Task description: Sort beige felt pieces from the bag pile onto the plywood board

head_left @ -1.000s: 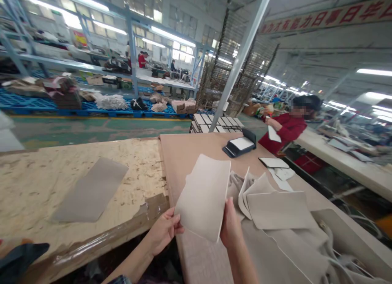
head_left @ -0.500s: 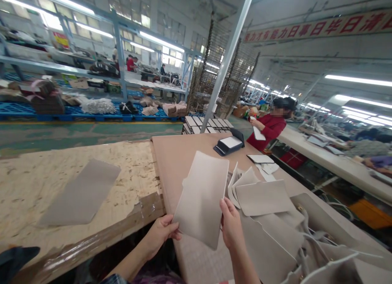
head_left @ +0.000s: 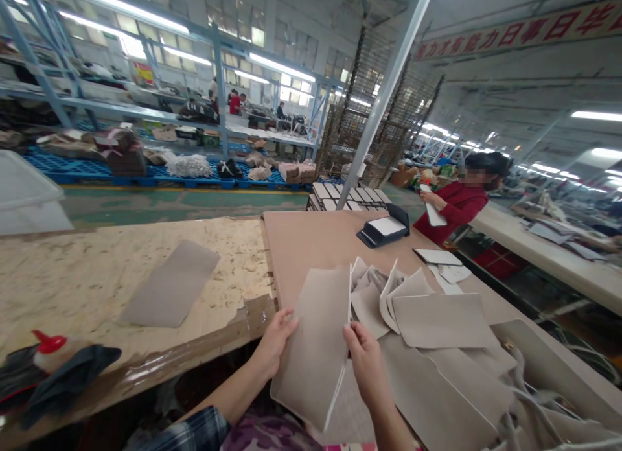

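Near the bottom middle of the frame, a tan piece tilts between two hands, by the near side of the brown desk. The left hand pinches its left edge with the fingers, and the right hand pinches the long pale edge on the other side. The step now looks like holding the piece and minding that edge. Any next move seems to call for a soft, even grip, since the piece looks thin and bendy.
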### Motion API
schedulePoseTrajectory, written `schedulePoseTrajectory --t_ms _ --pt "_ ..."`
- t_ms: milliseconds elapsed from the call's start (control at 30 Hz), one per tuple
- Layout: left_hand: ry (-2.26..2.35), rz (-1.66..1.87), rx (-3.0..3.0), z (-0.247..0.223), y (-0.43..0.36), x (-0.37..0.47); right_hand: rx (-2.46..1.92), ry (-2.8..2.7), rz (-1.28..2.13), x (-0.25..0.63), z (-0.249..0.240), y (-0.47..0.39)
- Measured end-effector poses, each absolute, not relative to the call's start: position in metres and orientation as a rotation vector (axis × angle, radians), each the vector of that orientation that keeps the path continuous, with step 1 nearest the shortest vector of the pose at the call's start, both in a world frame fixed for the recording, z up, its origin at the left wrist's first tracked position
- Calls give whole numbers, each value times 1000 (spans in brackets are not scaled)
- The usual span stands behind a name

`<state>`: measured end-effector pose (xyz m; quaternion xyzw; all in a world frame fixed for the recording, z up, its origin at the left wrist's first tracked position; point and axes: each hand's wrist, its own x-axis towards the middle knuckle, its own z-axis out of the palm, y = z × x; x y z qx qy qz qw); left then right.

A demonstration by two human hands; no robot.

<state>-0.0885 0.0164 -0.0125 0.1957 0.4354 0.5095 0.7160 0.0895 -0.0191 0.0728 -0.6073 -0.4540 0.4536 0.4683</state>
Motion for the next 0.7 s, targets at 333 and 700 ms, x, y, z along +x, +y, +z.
schedulePoseTrajectory --t_ms 333,700 --pt "902 1230 321 -24 9 -99 -1333 -836 1482 70 68 -38" --pt "850 1261 419 -19 -3 -135 -1332 -650 1462 41 64 -48"
